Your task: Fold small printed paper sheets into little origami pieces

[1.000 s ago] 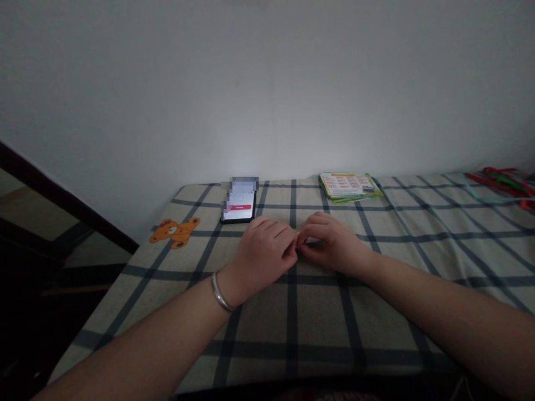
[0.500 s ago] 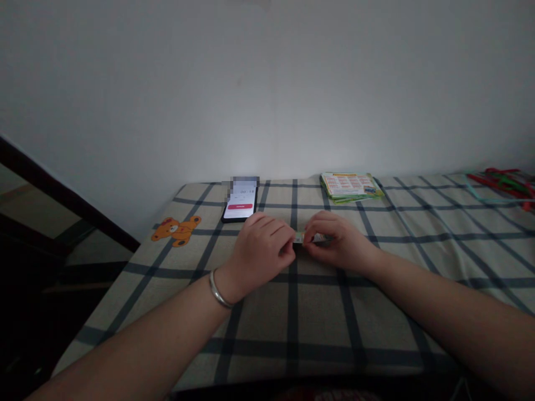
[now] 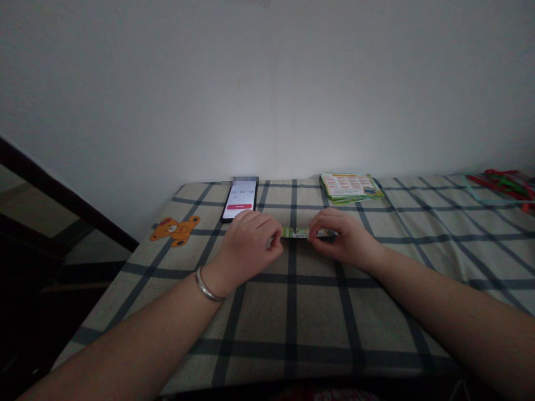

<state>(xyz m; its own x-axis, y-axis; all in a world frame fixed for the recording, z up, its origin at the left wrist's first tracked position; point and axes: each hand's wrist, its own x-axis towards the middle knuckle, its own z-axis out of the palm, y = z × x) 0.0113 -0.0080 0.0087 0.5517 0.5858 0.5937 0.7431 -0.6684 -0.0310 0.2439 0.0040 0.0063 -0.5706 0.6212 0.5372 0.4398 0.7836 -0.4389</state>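
Note:
A narrow strip of printed paper, green and white and seemingly folded, stretches between my two hands just above the checked cloth. My left hand, with a silver bangle on its wrist, is closed on the strip's left end. Thumb and forefinger of my right hand pinch it farther right, and a bit of the paper shows inside their curl. My fingers cover both ends. Behind my left hand lies a phone showing a running timer.
Against the wall lies a stack of printed leaflets. An orange bear figure is on the left of the checked cloth. Red and green items in a pale blue-edged holder are at the far right. The table's left edge drops into darkness.
My left hand has slid left, away from the right hand, and more of the paper strip shows between them. The right hand has moved slightly right.

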